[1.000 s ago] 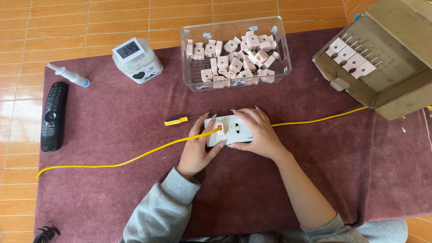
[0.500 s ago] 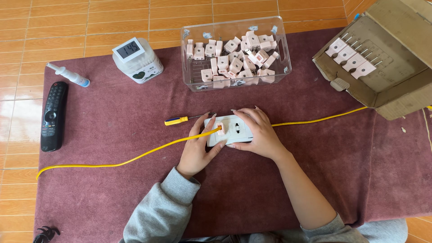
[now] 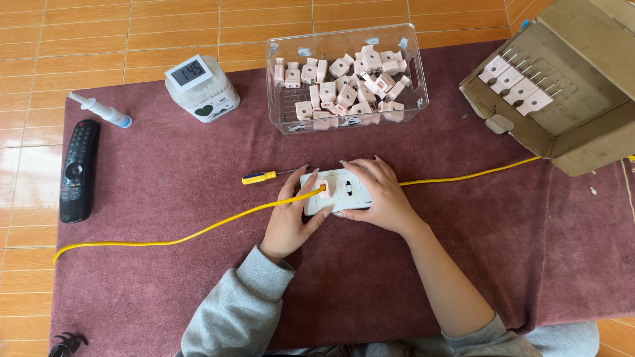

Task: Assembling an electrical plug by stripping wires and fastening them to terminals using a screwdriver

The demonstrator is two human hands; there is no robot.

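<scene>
1. Nearest to me, the left hand (image 3: 291, 221) lies flat on the dark red felt table cover (image 3: 165, 291). Its fingers (image 3: 289, 192) are spread and pressed against the left end of the white rectangular plastic socket plate (image 3: 344, 190), apparently to steady it.
2. The right hand (image 3: 380, 198) covers the plate's right end, fingers curled over its far edge, holding it down against the cover.
3. A small pale pink plastic plug (image 3: 324, 190) sits in the plate, between the two sets of fingertips. From it a thin yellow cable (image 3: 165, 241) runs left past the left thumb; yellow cable also shows to the right of the plate.
4. Just beyond the left fingertips lies a yellow-handled screwdriver (image 3: 259, 176), untouched.
5. Further off stands a clear plastic bin (image 3: 413, 73) of loose pink plugs, presumably stock within reach.
6. To the far right, an open brown cardboard box (image 3: 582, 125) holds a row of pink plugs.
7. To the far left: a white cube-shaped digital clock with a grey screen (image 3: 198, 86), a black remote control (image 3: 78, 168), and a white tube with a blue band (image 3: 102, 111).
</scene>
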